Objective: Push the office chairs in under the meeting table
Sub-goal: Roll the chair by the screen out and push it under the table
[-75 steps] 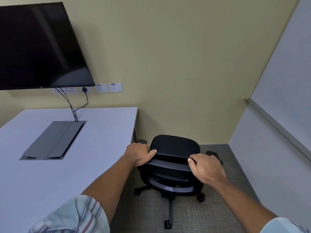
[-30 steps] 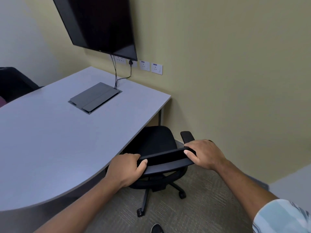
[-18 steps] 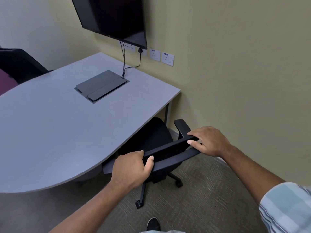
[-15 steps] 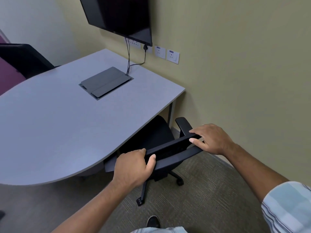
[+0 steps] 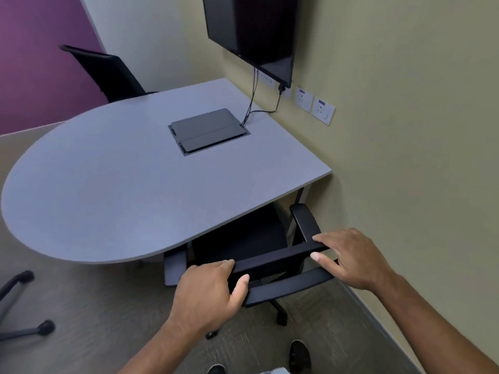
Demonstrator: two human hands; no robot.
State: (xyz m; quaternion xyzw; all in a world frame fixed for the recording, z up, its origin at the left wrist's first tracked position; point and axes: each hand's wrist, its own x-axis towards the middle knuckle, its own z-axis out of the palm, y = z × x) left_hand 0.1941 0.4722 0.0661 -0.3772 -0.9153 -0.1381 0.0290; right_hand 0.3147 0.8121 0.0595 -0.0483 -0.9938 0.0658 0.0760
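Observation:
A black office chair stands at the near right edge of the grey meeting table, its seat partly under the tabletop. My left hand grips the left end of the chair's backrest top. My right hand holds the right end, beside the right armrest. A second black chair stands at the table's far side. The wheeled base of a third chair shows on the floor at the far left.
A grey cable box lid is set into the tabletop, with cables running up to a wall-mounted screen. The yellow wall runs close along the right of the chair. My shoes are on the carpet below.
The chair has rolled further in under the table with both hands still on its backrest. My view has swung left, so the far chair and the base on the left have come into sight.

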